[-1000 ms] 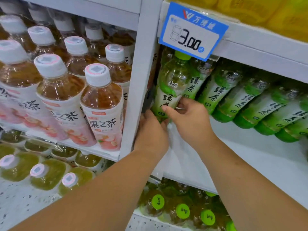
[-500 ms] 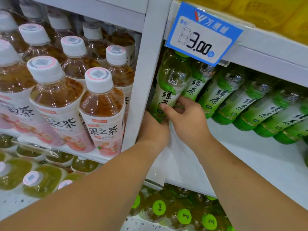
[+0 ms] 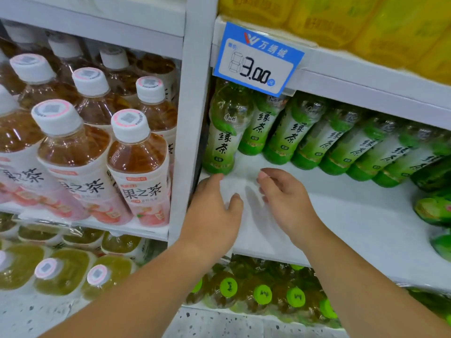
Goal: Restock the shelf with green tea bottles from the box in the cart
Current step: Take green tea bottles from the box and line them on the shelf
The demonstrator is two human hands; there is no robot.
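Note:
A green tea bottle [image 3: 223, 132] with a green-and-white label stands upright at the far left of the white shelf [image 3: 341, 215], against the upright post. A row of the same green tea bottles [image 3: 324, 140] runs to the right behind it. My left hand [image 3: 214, 213] hovers just below and in front of that bottle, fingers relaxed, holding nothing. My right hand [image 3: 283, 198] is beside it over the bare shelf, fingers loosely curled and empty. Neither hand touches the bottle. The cart and box are out of view.
A blue price tag [image 3: 256, 59] reading 3.00 hangs over the shelf's left end. A white post [image 3: 192, 118] separates peach tea bottles [image 3: 139, 167] on the left. Yellow bottles [image 3: 366, 25] sit above; green-capped bottles [image 3: 263, 293] below. More green packs [image 3: 434, 208] lie at right.
Both hands held the leftmost green tea bottle; they have let go and drawn back toward me. The bottle now stands on its own by the post.

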